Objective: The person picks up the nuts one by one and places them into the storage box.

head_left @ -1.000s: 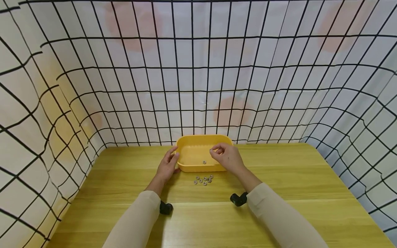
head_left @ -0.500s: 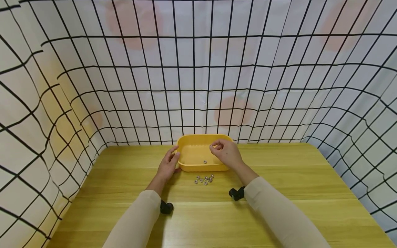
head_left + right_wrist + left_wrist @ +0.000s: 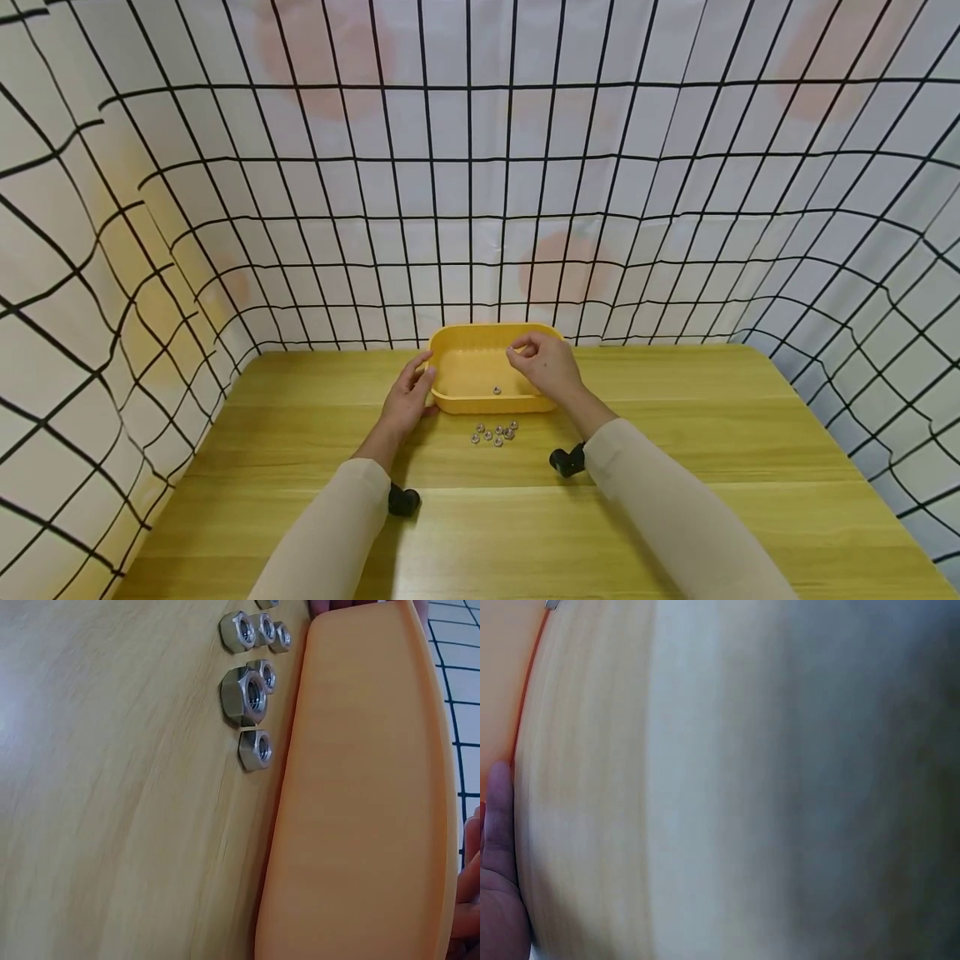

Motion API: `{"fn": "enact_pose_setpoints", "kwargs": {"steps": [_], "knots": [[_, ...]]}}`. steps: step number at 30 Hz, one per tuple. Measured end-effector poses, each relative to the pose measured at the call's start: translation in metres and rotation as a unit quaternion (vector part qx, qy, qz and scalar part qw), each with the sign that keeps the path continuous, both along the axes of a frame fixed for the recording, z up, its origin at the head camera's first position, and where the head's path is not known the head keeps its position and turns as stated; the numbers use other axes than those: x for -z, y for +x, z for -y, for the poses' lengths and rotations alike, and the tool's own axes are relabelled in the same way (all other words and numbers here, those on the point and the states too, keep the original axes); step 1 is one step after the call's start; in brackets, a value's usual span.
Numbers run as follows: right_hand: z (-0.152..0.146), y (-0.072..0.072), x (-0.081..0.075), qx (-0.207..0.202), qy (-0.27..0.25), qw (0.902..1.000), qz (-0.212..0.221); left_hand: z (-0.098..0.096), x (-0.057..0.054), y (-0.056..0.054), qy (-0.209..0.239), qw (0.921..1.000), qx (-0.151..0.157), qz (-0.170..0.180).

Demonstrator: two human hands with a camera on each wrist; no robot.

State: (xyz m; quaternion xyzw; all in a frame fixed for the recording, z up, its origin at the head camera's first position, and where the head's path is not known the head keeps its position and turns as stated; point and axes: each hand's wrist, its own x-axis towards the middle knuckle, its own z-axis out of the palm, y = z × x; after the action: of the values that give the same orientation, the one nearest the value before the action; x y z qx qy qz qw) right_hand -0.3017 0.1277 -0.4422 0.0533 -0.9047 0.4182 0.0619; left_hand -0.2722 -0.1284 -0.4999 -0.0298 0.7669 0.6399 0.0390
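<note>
Lying in the yellow tray (image 3: pixel 491 405): one metal nut (image 3: pixel 497 390), on the tray floor near the front wall.
Tray position: flat at the far side of the tabletop (image 3: pixel 480 542), between the hands.
Right hand (image 3: pixel 550 367): above the tray's right half, thumb and fingertips drawn together; cannot tell whether a nut is between them.
Left hand (image 3: pixel 405 400): fingers and thumb spread wide and bent round the tray's left end, holding it.
Loose nuts (image 3: pixel 255 751): about seven, clustered just in front of the tray; one larger nut (image 3: pixel 238 697) among them.
Wrist cameras: black, one at the left cuff (image 3: pixel 405 502), one at the right (image 3: pixel 567 460).
Backdrop (image 3: pixel 495 125): white, black grid lines, faint orange patches.
Drop risk: anything so small in those fingertips might slip early, bounce off the rim and roll away, if the pinch is poor.
Tray risk: a knock from the right wrist could shift it into the cluster, should the left hand slacken.
Markings: no brand, label or writing legible on tray, nuts or cameras.
</note>
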Motion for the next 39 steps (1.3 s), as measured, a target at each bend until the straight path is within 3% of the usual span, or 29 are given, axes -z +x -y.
{"fn": "enact_pose_setpoints", "kwargs": {"steps": [15, 39], "knots": [[0.004, -0.005, 0.013, 0.007, -0.013, 0.9998, 0.012, -0.001, 0.001, -0.002, 0.010, 0.9999, 0.004, 0.006], [0.008, -0.003, 0.016, 0.021, 0.024, 0.9994, 0.013, -0.001, 0.001, -0.001, 0.004, 0.9999, -0.010, 0.007]]}}
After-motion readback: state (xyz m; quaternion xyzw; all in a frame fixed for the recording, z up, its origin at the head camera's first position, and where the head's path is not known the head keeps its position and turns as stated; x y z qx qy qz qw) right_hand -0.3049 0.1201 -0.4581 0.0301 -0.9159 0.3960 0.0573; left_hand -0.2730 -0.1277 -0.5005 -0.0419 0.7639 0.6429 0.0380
